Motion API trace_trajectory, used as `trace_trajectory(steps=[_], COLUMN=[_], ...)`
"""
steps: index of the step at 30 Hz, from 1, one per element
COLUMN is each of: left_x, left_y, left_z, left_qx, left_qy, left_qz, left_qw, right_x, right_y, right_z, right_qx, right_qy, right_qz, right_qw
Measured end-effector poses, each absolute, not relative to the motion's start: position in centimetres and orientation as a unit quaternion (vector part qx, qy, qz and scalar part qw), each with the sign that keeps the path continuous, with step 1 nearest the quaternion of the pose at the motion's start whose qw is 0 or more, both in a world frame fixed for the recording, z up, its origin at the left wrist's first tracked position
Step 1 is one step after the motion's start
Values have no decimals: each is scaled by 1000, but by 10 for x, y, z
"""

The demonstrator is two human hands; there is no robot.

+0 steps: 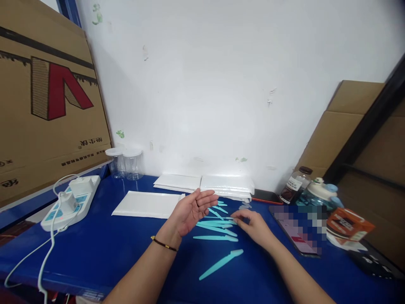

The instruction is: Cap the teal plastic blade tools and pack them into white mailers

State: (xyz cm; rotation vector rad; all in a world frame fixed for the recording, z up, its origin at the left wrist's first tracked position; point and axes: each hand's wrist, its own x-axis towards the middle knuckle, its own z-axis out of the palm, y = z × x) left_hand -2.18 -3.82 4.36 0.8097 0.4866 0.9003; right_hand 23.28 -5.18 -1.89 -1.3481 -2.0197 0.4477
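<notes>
Several turquoise eyebrow razors [215, 238] lie in a loose row on the blue table, one of them [221, 264] apart and nearer to me. My left hand [193, 211] is open over the left ends of the row, palm turned up and inward, fingers stretched out. The fingers of my right hand [253, 226] are pinched on the blade end of an eyebrow razor [228, 218] at the row's right side. Some razors behind my left hand are partly hidden. Small grey pieces [245, 205] lie just beyond my right hand.
White padded envelopes [226, 184] are stacked by the wall, and another [142, 204] lies at left. A power strip [71, 202] with cables and two clear jars [133, 164] stand left. At right are a phone [297, 232], a dark bottle [294, 185] and an orange box [348, 226].
</notes>
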Motion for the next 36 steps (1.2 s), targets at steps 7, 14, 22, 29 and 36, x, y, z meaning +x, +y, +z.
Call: trace_trajectory(steps=[7,14,22,29,36], left_x=[-18,-7,-1,-3,20], left_y=[-40,-28,-17,-18,-62], left_z=[35,37,28,22,76], left_qx=[348,370,433,461,644], left_qy=[293,326,356,373,278], left_qz=[445,464,452,446,522], left_qw=[771,736,694,671,485], right_x=[248,281,262,263,200], right_y=[-50,-55,-60,-59,-95], right_z=[-17,-4,2,-2,58], right_qx=[-523,-592,-581,-579,-514], right_qy=[-768,-731,-718,-718,-699], right_qz=[109,-273,-358,-353,-443], right_qw=[353,203,133,158,227])
